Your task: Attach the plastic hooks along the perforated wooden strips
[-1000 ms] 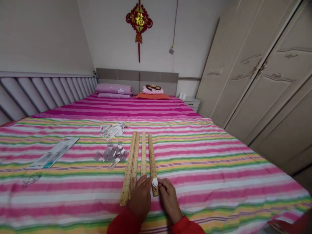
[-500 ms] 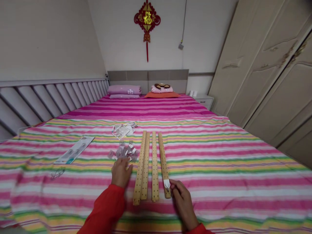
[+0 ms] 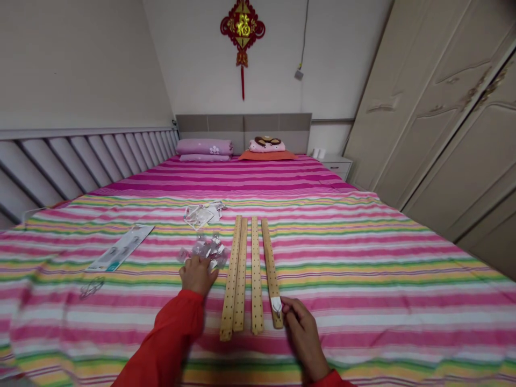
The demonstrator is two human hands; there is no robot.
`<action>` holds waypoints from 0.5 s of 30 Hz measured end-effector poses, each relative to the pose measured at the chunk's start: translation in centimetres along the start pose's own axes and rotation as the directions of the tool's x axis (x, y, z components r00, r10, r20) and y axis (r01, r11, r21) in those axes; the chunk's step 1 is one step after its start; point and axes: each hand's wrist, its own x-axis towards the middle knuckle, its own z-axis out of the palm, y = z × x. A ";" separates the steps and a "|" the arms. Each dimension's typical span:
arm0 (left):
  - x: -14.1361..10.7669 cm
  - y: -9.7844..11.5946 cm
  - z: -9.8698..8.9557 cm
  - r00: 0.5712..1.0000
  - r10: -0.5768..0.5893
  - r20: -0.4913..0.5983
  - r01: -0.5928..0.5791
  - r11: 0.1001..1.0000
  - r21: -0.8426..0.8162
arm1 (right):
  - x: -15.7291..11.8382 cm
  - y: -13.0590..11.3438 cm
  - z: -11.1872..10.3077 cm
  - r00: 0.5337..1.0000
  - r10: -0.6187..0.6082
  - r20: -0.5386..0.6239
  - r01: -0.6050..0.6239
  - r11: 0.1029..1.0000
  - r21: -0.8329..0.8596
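Left hand [image 3: 196, 275]: palm down, fingers curled at the near edge of a pile of small clear packets [image 3: 207, 247]; whether it holds one cannot be told. Right hand [image 3: 303, 325]: thumb and forefinger narrow, tips at the right edge of a white hook [image 3: 276, 305]; a firm grip cannot be confirmed. The hook lies on the near end of the rightmost wooden strip [image 3: 269, 263].

Three further strips, all drilled with rows of holes, lie to its left, lengthwise on the bed [image 3: 363, 258]: one alone [image 3: 255, 279], then a pair [image 3: 230, 285] set close together. Beyond the packets lies a heap of wrappers [image 3: 201, 215]. Well to the left are a long flat package [image 3: 131, 239] and, nearer, a tangle of thin wire [image 3: 92, 288]. Pillows [image 3: 205, 146] lie at the far end, against the headboard [image 3: 278, 122].
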 end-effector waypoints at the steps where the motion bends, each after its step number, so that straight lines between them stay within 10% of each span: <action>1: 0.1 0.0 -0.1 1.000 -0.002 0.004 0.002 1.000 -0.004 | 0.0 0.0 0.0 1.000 -0.002 -0.003 0.002 1.000 0.000; 15: 0.3 -0.5 0.7 0.997 0.018 -0.069 -0.022 0.998 -0.062 | -0.1 -0.4 0.0 0.999 -0.048 -0.012 0.048 0.999 -0.012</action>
